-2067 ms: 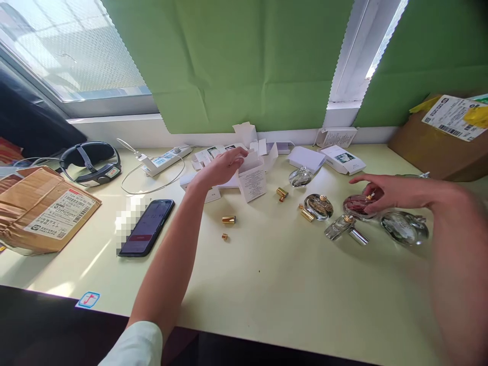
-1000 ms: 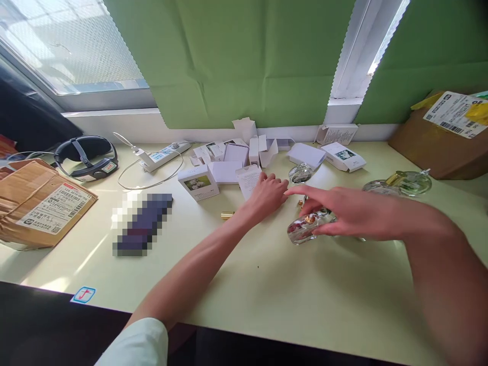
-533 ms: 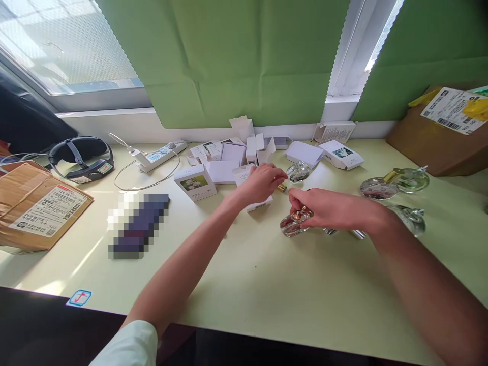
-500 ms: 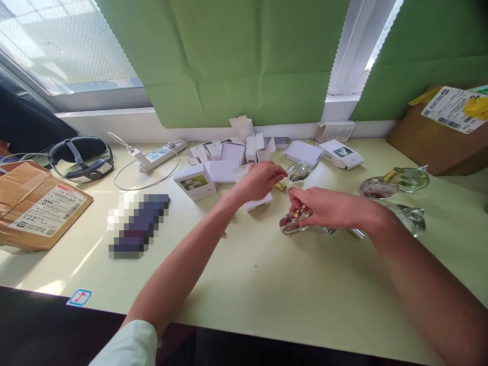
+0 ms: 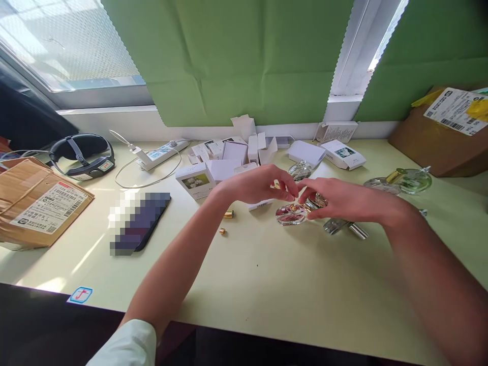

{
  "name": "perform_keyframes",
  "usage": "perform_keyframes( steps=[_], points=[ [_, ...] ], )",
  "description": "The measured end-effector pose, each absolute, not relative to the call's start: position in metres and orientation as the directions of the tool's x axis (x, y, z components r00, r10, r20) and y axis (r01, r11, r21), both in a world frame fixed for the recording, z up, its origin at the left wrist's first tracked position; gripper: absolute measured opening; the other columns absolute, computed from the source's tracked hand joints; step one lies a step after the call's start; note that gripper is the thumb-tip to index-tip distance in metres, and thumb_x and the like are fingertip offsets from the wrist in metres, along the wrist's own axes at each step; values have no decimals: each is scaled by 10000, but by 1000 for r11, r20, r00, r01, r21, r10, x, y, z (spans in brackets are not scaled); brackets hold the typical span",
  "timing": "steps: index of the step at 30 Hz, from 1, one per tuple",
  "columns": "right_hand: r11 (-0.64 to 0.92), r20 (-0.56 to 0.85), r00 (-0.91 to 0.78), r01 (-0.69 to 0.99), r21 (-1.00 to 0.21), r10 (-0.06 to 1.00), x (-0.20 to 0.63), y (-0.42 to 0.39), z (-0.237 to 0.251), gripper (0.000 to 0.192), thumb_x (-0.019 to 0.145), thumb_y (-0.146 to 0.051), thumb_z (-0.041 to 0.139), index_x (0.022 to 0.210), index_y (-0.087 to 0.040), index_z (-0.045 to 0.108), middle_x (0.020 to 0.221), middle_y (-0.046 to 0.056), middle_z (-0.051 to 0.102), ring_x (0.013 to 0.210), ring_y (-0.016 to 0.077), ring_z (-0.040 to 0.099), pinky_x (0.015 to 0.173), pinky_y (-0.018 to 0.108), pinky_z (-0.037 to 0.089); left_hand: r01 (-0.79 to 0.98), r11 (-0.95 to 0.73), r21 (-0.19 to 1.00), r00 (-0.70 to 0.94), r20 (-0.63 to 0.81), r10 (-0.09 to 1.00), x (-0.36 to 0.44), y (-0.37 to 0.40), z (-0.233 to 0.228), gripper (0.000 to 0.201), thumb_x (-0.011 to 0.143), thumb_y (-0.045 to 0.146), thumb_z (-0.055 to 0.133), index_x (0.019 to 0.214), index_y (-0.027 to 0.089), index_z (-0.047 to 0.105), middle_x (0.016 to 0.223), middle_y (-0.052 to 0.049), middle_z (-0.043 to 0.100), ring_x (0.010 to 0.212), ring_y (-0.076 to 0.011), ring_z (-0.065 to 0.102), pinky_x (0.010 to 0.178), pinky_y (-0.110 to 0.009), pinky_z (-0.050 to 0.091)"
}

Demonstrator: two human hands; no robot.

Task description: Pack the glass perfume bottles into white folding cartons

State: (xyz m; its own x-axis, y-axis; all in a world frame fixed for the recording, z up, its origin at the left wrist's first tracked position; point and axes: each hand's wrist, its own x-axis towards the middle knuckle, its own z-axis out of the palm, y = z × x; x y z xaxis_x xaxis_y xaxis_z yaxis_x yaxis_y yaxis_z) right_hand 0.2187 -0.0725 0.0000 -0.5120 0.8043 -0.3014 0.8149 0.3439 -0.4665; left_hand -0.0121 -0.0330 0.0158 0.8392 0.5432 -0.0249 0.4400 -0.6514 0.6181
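Observation:
A clear glass perfume bottle (image 5: 290, 216) with a gold neck lies tilted on the table beneath both hands. My right hand (image 5: 335, 201) curls over its right side, the thumb against the glass beside the neck. From the left, my left hand (image 5: 263, 184) reaches to the neck with fingers pinched together; what lies between the fingertips is too small to tell. Behind the hands rests another glass bottle (image 5: 300, 170). Clear and silvery cylinders (image 5: 358, 231) lie by the right wrist. A gold cap (image 5: 229, 214) and a small gold ring-like piece (image 5: 222, 231) are left of the hands.
White boxes (image 5: 196, 180) crowd the back along the window sill. More glass bottles (image 5: 414, 181) stand behind the right forearm. A phone (image 5: 152, 229), power strip (image 5: 163, 155), headset (image 5: 82, 157) and carton (image 5: 46, 203) occupy the left; a brown carton (image 5: 438, 137) is at back right.
My left hand has moved right and down to the bottle's neck, meeting my right hand. The bottle has shifted slightly up and left. The gold cap has come out from behind the left arm.

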Motion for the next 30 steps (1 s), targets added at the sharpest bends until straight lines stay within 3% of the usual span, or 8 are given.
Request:
perform_keyframes(
  steps=[3,8,13,16,21,26,30],
  points=[
    [382,-301,-525,821,-424,796,217,-72,0,341,806,-420,620,1116,-279,594,1126,49,665,1032,273,588,743,322,437,436,-681,588,848,-15,530,-5,-34,9,175,896,242,606,1015,218,732,1009,-6,725,817,-105,616,645,-219,414],
    [380,-327,-441,894,-235,836,203,-78,5,222,840,-436,590,943,-244,634,943,83,641,1016,336,523,730,349,390,412,-681,605,857,-4,515,1,-35,4,161,904,228,595,984,217,735,984,-1,723,805,-97,607,653,-207,410],
    [455,-297,-500,865,-210,813,197,-79,7,248,909,-414,529,812,-225,658,796,60,627,866,276,542,818,383,346,409,-703,582,868,-10,497,4,-36,2,149,886,256,635,958,233,764,932,-2,703,780,-98,589,653,-215,402],
    [465,-283,-513,857,-222,810,196,-79,8,211,915,-376,531,859,-240,682,771,47,624,825,258,553,830,385,336,405,-698,591,868,-8,497,4,-35,1,154,888,294,640,947,233,770,932,-8,701,764,-100,585,655,-226,393],
    [417,-315,-462,886,-203,829,194,-80,10,211,905,-396,550,939,-256,705,860,79,630,936,309,550,761,367,349,422,-664,617,857,-32,514,3,-34,0,240,947,311,536,960,192,744,922,-19,702,692,-89,540,594,-239,356],
    [409,-332,-450,893,-190,829,194,-78,9,235,899,-425,566,938,-243,709,895,87,621,988,320,523,757,358,345,424,-563,709,827,-50,560,6,-34,-6,143,888,304,603,920,191,685,941,-11,675,758,-101,547,624,-232,379],
    [405,-339,-454,890,-208,824,194,-79,10,206,890,-396,588,945,-235,705,882,82,619,1008,314,510,789,359,345,443,-438,782,764,-74,641,5,-33,-10,243,826,381,672,973,213,574,951,-2,597,869,-129,527,694,-239,404]
  ],
)
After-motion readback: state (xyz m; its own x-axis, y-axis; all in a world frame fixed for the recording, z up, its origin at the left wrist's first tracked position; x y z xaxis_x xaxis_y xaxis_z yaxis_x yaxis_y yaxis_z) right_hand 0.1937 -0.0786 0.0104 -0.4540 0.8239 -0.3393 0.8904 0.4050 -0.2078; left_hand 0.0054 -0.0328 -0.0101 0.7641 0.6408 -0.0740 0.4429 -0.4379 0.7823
